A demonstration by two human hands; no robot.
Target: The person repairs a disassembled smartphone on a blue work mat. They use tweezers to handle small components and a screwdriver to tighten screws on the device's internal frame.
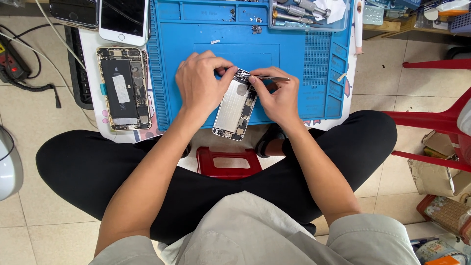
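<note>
An opened silver phone body lies tilted at the near edge of the blue work mat. My left hand grips its top left corner. My right hand holds metal tweezers whose tips rest at the phone's top edge, next to my left fingertips. The upper end of the phone is partly hidden by both hands.
A second opened phone with a black battery lies left of the mat. Two more phones sit at the top left. A clear tray of metal tools stands at the mat's far right. Red stools stand at right, a small red stool between my legs.
</note>
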